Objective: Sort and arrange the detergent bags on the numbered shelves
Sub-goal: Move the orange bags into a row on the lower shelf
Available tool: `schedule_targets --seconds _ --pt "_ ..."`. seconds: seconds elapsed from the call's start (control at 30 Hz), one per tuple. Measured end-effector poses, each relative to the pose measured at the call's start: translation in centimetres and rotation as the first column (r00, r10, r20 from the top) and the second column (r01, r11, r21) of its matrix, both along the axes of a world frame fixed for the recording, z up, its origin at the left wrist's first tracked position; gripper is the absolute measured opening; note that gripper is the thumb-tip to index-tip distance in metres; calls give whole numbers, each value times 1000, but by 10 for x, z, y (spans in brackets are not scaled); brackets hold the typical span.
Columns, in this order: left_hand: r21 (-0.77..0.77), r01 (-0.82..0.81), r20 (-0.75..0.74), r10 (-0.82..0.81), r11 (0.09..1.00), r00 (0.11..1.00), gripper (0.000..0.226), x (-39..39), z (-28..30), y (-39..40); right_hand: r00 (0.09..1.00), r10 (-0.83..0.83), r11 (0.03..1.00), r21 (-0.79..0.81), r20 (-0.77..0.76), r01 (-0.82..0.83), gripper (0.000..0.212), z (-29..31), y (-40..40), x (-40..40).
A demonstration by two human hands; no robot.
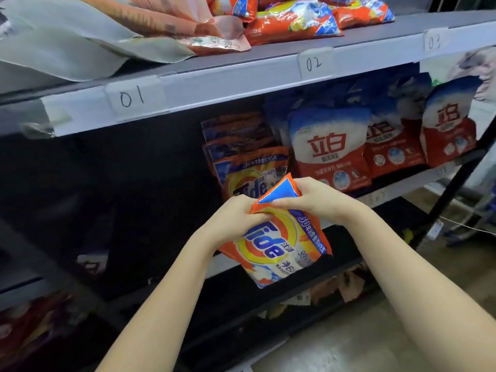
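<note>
Held bag: orange Tide bag (pixel 279 245), centre of frame, hanging in front of the middle shelf edge (pixel 397 191), tilted, its top corner folded over.
Left hand (pixel 236 218): fingers curled and clamped on the bag's upper left edge, likely to steady the weight.
Right hand (pixel 314 198): fingers and thumb pinched on the folded blue-and-orange top corner, probably to square the bag for upright placing.
Likely destination: row of standing Tide bags (pixel 249 173) just behind, centre of frame, same brand grouped together.
Neighbours: red-and-white bags (pixel 330 149) standing to the right, a separate brand group.
Upper shelf: orange bags (pixel 292 22) lying flat, top of frame, unsorted by the look.
Labels: 01 tag (pixel 132 98), 02 tag (pixel 314 63), 03 tag (pixel 434 41) along the upper shelf lip.
</note>
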State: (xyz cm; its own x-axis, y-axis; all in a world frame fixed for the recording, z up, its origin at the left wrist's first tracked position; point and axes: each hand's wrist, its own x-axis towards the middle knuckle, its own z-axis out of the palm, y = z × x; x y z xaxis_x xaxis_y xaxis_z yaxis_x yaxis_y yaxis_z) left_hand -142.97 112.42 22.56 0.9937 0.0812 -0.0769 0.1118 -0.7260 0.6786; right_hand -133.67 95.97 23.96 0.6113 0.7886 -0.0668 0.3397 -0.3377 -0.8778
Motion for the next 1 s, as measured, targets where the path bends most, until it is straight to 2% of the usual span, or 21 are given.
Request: schedule_targets --seconds 0.07,0.13,0.2,0.27,0.33,0.4,0.5,0.57,0.67,0.73,0.87,0.93,1.0 --pt "119 30 -11 -29 992 1000 25 -3 -8 0 996 -43 999 19 -80 44 22 -18 -4 -1" --pt "163 35 -13 -34 986 999 26 -4 -15 4 988 -95 994 47 -118 101 23 -37 -13 2" --pt "87 -3 -1 3 996 1000 22 -6 -17 14 978 -156 984 66 -139 166 24 -61 -23 10" --pt "-121 -108 -4 108 987 994 15 -9 -17 26 952 -219 967 81 -214 241 29 -85 -28 15" --pt "-387 -258 -17 272 885 962 9 -12 -17 35 884 -238 941 129 -402 312 41 -106 -25 14" --pt "-595 -353 -18 427 722 904 10 -12 -19 44 784 -165 930 169 -599 325 49 -119 -13 8" --pt "-764 -380 -7 581 522 814 19 -9 -20 55 729 -43 935 230 -683 270 56 -122 19 5" --pt "-792 -418 -12 672 446 740 12 -7 -21 65 758 -45 918 272 -651 288 49 -114 44 8" --pt "-769 -472 40 770 430 636 12 -11 -24 89 818 -106 901 294 -565 320 26 -95 80 14" --pt "-759 -519 49 828 394 558 15 -14 -24 110 858 -115 909 296 -500 295 19 -85 106 14" --pt "-729 -610 80 923 312 377 22 -9 -29 160 895 -133 892 342 -427 296 19 -84 176 10" --pt "-770 -570 100 936 287 337 32 1 -34 185 904 -171 867 376 -393 327 29 -91 212 18" --pt "-812 -505 138 936 294 323 23 13 -40 208 889 -209 839 393 -408 377 17 -96 245 27"
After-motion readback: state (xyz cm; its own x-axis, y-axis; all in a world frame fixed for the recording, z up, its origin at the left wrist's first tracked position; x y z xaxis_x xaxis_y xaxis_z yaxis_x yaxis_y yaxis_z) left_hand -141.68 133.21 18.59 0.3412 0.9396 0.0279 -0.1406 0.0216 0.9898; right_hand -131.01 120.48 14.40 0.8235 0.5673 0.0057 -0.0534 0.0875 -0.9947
